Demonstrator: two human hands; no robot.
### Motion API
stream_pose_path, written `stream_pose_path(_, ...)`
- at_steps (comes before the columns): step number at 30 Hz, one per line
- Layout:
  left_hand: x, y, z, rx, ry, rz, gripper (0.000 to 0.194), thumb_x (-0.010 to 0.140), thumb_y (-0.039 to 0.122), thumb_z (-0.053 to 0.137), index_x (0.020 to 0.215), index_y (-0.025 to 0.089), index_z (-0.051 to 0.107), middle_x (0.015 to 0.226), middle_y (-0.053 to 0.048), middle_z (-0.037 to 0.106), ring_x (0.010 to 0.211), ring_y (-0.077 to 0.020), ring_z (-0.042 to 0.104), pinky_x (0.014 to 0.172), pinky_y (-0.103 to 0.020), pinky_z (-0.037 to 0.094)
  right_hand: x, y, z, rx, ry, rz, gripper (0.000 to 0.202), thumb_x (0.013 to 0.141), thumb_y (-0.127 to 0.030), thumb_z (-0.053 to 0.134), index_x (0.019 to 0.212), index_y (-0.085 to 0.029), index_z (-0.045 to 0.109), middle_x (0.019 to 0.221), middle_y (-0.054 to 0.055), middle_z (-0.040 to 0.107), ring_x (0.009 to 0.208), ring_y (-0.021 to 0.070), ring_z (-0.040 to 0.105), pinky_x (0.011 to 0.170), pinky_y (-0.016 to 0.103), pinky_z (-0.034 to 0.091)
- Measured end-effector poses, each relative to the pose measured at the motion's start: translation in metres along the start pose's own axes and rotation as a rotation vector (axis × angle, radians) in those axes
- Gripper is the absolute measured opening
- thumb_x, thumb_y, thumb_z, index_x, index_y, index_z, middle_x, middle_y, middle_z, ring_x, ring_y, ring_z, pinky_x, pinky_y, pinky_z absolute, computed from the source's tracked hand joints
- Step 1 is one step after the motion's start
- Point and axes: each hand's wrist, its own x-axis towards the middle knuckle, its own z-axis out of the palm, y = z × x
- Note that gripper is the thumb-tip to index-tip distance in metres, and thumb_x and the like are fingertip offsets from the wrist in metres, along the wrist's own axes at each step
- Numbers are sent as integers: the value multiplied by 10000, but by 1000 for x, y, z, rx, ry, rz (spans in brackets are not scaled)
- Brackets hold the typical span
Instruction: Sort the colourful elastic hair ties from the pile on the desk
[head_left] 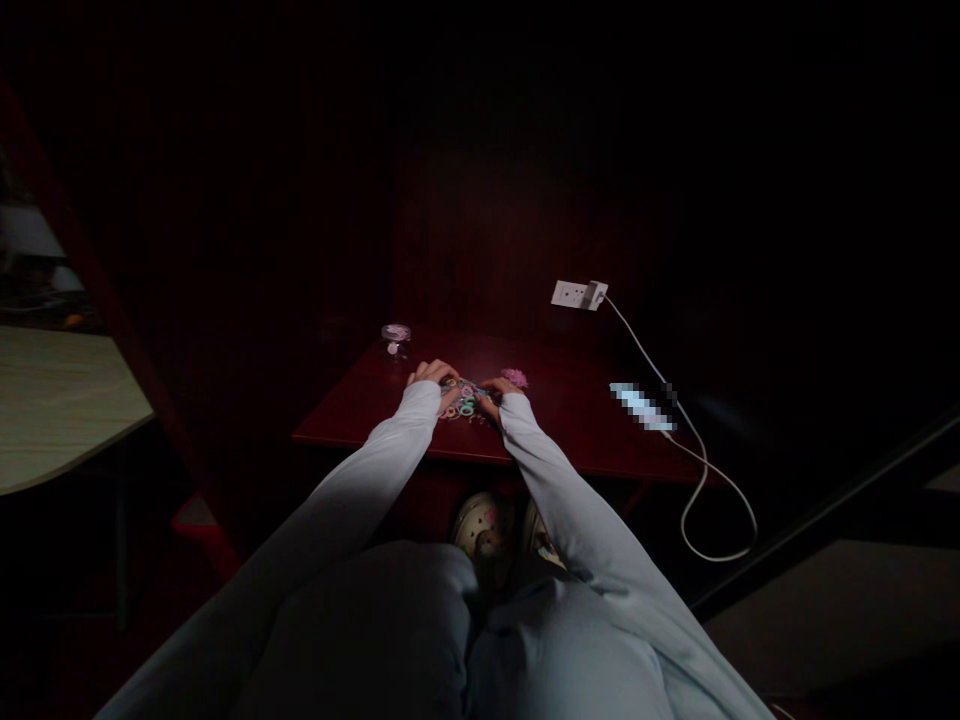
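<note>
A pile of small colourful hair ties [466, 406] lies near the front of a dark red tabletop [375, 415]. My left hand [433, 374] rests at the pile's left side, its fingers apart and reaching over the far edge. From the right, my right hand [493, 392] touches the pile, fingers and thumb apart. I make out no hair tie lifted by either hand, though the fingertips are small and dim. Just beyond my right hand sits a pink fluffy scrunchie-like thing [515, 378].
A clear lidded jar [395, 340] stands at the back left. To the right lies a blurred-out phone [643, 407] on a white cable [705, 460], which runs to a wall socket [574, 294] and hangs over the table's edge. Beneath are my clogs [484, 525]; a pale table [67, 395] is at far left.
</note>
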Motion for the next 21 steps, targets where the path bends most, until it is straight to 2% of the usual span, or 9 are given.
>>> stream_pose_path(6,-1,-1,6,45,-71,57,265,766,284,840,1001,269,718,1179,-51,702,1126,-306,580,981,-421,476,1,0,1,-2,35,-45,180,924,-363,679,1016,-234,763,1014,78,749,940,249,661,922,389,544)
stream_pose_path(10,1,-6,12,44,-138,60,358,710,304,870,1027,276,707,1169,-45,703,1117,-307,595,955,-405,494,1,-3,0,-1,58,-64,209,958,-353,597,1004,-224,756,1014,99,749,959,257,669,934,391,539)
stream_pose_path(14,3,-12,15,19,-152,84,366,694,287,864,1023,273,704,1143,-43,705,1070,-295,619,947,-397,507,0,-7,-2,5,79,-72,253,985,-333,522,1012,-225,749,1017,105,752,973,259,671,947,389,532)
stream_pose_path(21,10,-22,22,-32,-161,126,323,720,187,801,1028,222,710,1107,-60,707,1066,-275,661,989,-373,527,0,-9,-4,9,83,-64,259,984,-336,515,1004,-215,743,1030,113,755,976,259,675,944,388,531)
